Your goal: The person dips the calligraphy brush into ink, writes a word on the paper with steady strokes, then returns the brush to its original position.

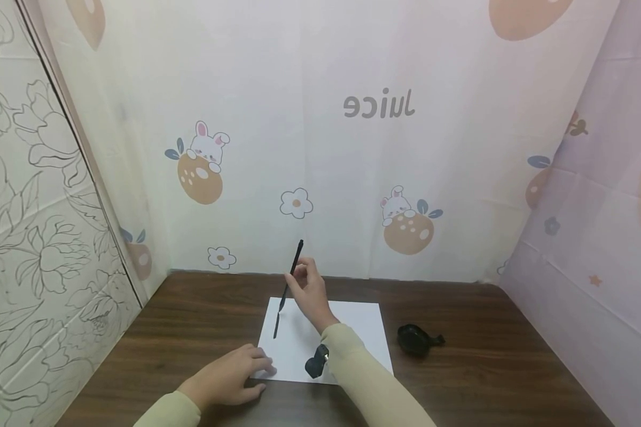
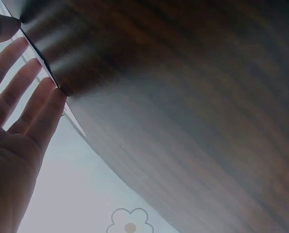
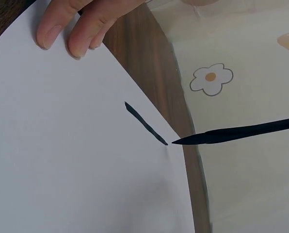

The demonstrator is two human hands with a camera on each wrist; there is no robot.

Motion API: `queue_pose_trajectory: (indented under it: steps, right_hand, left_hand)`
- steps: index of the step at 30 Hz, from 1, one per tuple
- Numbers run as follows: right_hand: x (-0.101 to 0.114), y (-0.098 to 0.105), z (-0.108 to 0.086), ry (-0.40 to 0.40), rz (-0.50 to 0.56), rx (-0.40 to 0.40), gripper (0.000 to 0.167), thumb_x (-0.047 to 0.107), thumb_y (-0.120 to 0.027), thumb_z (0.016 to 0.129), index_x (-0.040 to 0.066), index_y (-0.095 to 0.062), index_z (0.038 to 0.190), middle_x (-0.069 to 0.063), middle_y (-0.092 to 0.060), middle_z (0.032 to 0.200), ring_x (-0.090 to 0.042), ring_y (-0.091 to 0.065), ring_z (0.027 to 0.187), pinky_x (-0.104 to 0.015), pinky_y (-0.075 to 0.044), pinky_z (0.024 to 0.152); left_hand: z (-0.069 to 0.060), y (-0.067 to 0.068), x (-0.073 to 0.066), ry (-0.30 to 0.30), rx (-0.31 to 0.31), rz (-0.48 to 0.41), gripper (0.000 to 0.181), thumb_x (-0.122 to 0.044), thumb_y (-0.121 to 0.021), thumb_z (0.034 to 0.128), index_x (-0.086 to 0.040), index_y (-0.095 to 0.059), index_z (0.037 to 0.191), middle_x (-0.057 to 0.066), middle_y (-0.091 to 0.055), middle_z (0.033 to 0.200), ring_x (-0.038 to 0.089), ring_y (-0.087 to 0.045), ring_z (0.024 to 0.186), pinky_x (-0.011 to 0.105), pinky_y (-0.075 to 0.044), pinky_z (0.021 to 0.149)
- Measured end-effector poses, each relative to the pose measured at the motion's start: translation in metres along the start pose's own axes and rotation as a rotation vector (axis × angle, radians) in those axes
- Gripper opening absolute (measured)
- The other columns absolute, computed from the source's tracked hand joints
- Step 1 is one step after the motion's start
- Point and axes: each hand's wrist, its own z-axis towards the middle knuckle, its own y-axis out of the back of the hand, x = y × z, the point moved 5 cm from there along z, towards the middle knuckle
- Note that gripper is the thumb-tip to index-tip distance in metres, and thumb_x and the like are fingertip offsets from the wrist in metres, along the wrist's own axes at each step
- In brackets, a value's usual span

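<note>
In the head view my right hand (image 1: 311,293) pinches a slim black ink brush (image 3: 232,133), held tilted over the far left part of a white sheet of paper (image 1: 355,329). A short dark ink stroke (image 3: 145,123) runs down the paper, its far end close to the brush's pointed tip in the right wrist view. Whether the tip touches the sheet, I cannot tell. My left hand (image 1: 227,375) rests at the paper's near left corner, fingers extended onto its edge. The left wrist view shows those straight fingers (image 2: 46,114) along the sheet's edge.
A small black dish (image 1: 413,340) with a short handle stands right of the paper on the dark wooden table (image 1: 475,367). Behind the table hangs a pale printed curtain (image 1: 326,148), with further printed cloth (image 1: 582,237) on the right side. A black camera (image 1: 317,362) sits on my right wrist.
</note>
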Motion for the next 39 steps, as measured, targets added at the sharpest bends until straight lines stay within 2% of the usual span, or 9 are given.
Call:
queue_pose_trajectory:
  steps: [13, 25, 32, 39]
  right_hand:
    - [-0.004, -0.002, -0.002, -0.005, -0.007, -0.006, 0.031, 0.017, -0.065, 0.098, 0.018, -0.046, 0.123, 0.0, -0.06, 0.098, -0.017, -0.061, 0.095, -0.032, -0.055, 0.084]
    - [-0.007, -0.003, -0.002, -0.011, -0.007, 0.006, 0.032, 0.016, -0.065, 0.098, 0.019, -0.048, 0.124, 0.0, -0.06, 0.098, -0.017, -0.06, 0.095, -0.031, -0.055, 0.08]
    - [-0.009, -0.005, -0.002, -0.013, -0.023, 0.032, 0.032, 0.016, -0.064, 0.099, 0.016, -0.047, 0.126, 0.0, -0.06, 0.099, -0.016, -0.06, 0.094, -0.031, -0.055, 0.081]
    - [-0.011, -0.006, -0.001, -0.014, -0.026, 0.069, 0.035, 0.018, -0.063, 0.1, 0.014, -0.046, 0.129, 0.0, -0.059, 0.101, -0.015, -0.06, 0.096, -0.03, -0.055, 0.082]
  left_hand:
    - [0.001, -0.001, 0.001, 0.04, 0.033, -0.016, 0.023, -0.024, -0.073, 0.0882, -0.019, -0.073, 0.111, -0.009, -0.065, 0.105, 0.006, -0.055, 0.092, 0.026, -0.052, 0.081]
    - [0.0, -0.002, 0.002, 0.029, 0.023, -0.017, 0.023, -0.024, -0.073, 0.0882, -0.019, -0.074, 0.11, -0.008, -0.065, 0.106, 0.007, -0.057, 0.095, 0.028, -0.052, 0.082]
    - [0.001, -0.002, 0.002, 0.052, 0.038, -0.035, 0.023, -0.025, -0.072, 0.089, -0.019, -0.074, 0.111, -0.009, -0.065, 0.107, 0.007, -0.057, 0.096, 0.028, -0.052, 0.083]
    - [-0.001, 0.0, 0.001, 0.011, 0.0, -0.011, 0.023, -0.022, -0.073, 0.0868, -0.017, -0.073, 0.11, -0.008, -0.065, 0.105, 0.007, -0.056, 0.095, 0.027, -0.052, 0.082]
